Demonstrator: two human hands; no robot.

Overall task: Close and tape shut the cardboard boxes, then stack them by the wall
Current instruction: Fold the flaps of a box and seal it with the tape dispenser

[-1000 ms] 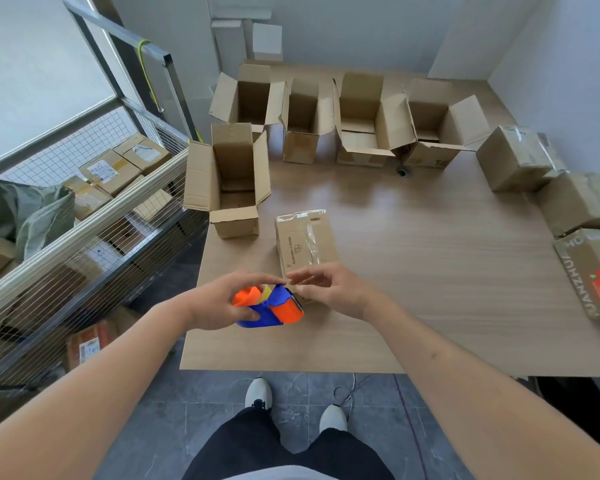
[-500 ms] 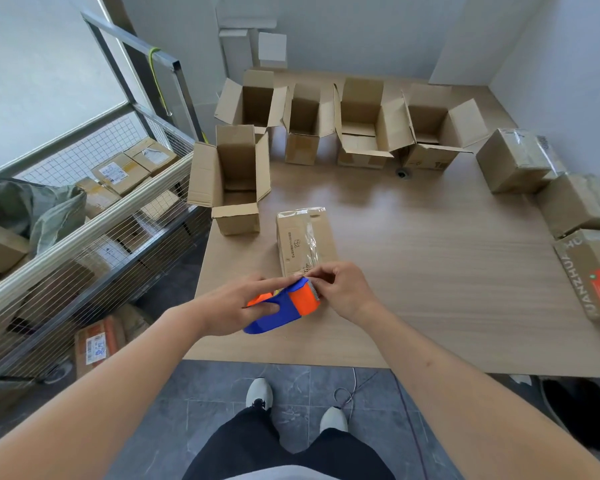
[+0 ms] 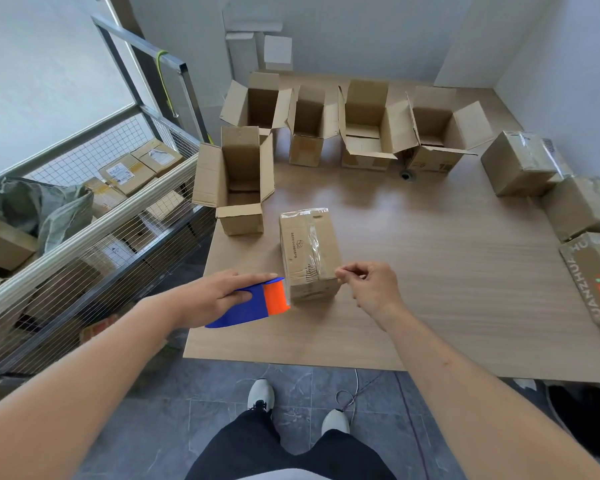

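Two hands out over the counter (image 3: 430, 271), forearms reaching in from below. Left hand (image 3: 219, 296) grips the blue-orange tape dispenser (image 3: 257, 303), fingers clamped on its handle, index lying straight along the top. Right hand (image 3: 371, 285), fingers curled, thumb and index pinched together at the closed box's (image 3: 309, 251) near right corner; whether they hold tape, cannot tell. Open boxes (image 3: 361, 129) stand along the far edge.

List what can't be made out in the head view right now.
- Tape strand: the right hand pinches something by the closed box; clear film to the dispenser is too thin to confirm.
- Dispenser grip: covered by the left hand.
- Printed box: cut off by the right frame edge.
- Open boxes: flaps hide the contents.
- Shelf parcels: labels too small.
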